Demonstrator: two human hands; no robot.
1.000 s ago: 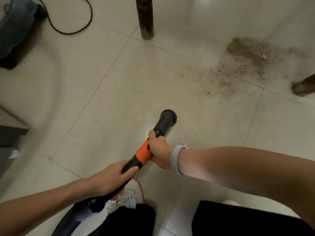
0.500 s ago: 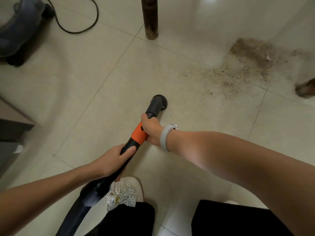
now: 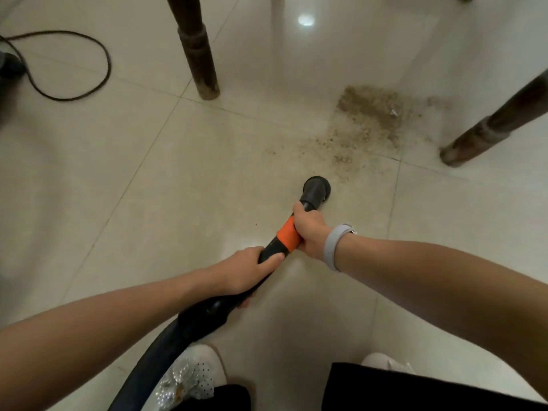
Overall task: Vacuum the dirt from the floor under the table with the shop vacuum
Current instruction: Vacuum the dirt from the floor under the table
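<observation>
A patch of brown dirt (image 3: 367, 123) lies on the pale tiled floor between two dark wooden table legs. I hold the black vacuum hose (image 3: 189, 324) with both hands. My right hand (image 3: 310, 229) grips it just behind the nozzle, partly over the orange collar (image 3: 286, 237). Further back, my left hand (image 3: 249, 271) wraps the black part. The round black nozzle (image 3: 316, 189) points down at the floor, just short of the dirt's near edge.
One table leg (image 3: 197, 51) stands at the top centre, another (image 3: 489, 132) slants in from the right. A black power cord (image 3: 74, 69) loops on the floor at the top left, beside the dark vacuum body (image 3: 9, 69). My shoes show at the bottom.
The nozzle and both hands have moved forward and right, closer to the dirt patch. The view has shifted, so the vacuum body has slid almost out of frame at the left.
</observation>
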